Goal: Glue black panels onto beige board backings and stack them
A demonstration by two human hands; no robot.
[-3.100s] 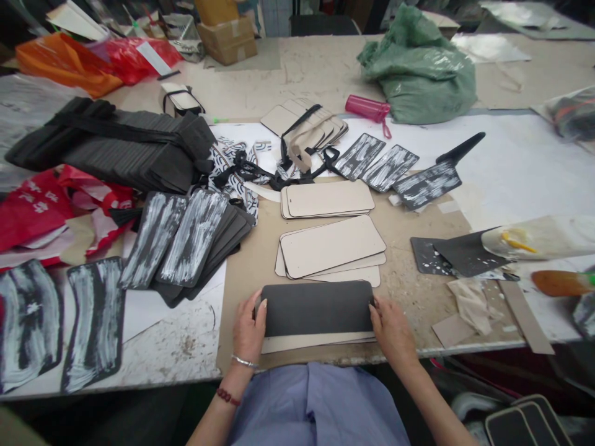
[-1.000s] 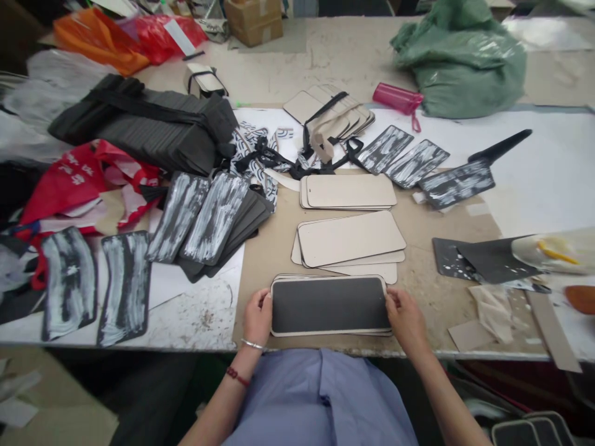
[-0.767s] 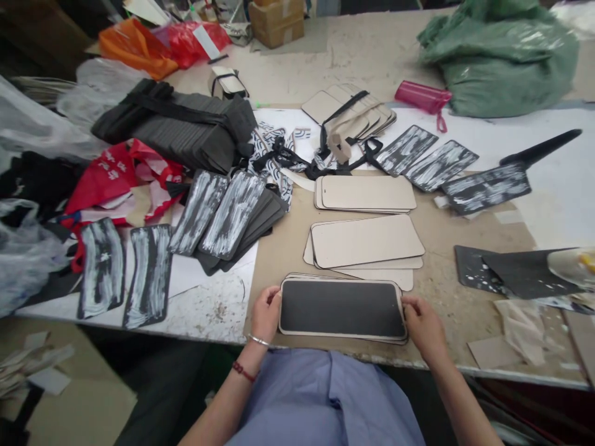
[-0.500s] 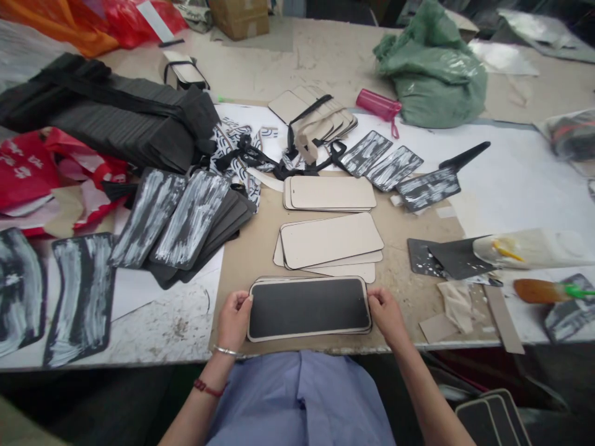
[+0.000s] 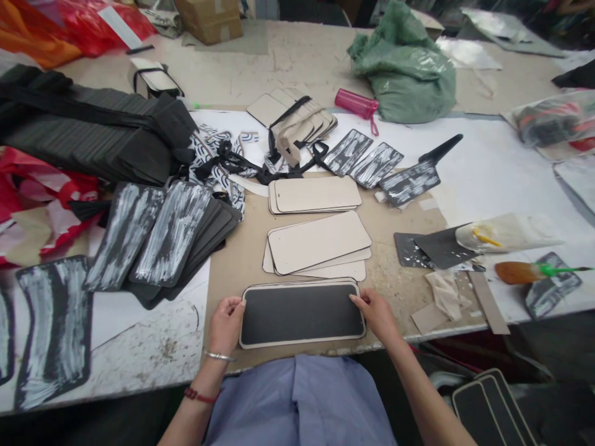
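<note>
A black rounded rectangular panel with a beige border (image 5: 302, 313) lies flat near the table's front edge, on top of similar pieces whose edges show behind it. My left hand (image 5: 226, 325) pinches its left end between thumb and curled fingers. At the upper right corner, my right hand (image 5: 377, 314) has its fingers closed, with a fingertip on the black face. Just beyond lie fanned beige panels (image 5: 320, 241), and behind those a neater stack of beige panels (image 5: 318, 194).
Glue-streaked black panels (image 5: 171, 235) overlap on the left, before a long row of black pads (image 5: 106, 124). On the right are a brush (image 5: 515, 272), a white container (image 5: 506, 234) and scraps (image 5: 446, 294). A pink bottle (image 5: 356, 104) and green bag (image 5: 409, 68) stand farther back.
The view has turned slightly to the right. My right hand has shifted from the panel's right edge inward onto its upper right corner; my left hand stays at the left end.
</note>
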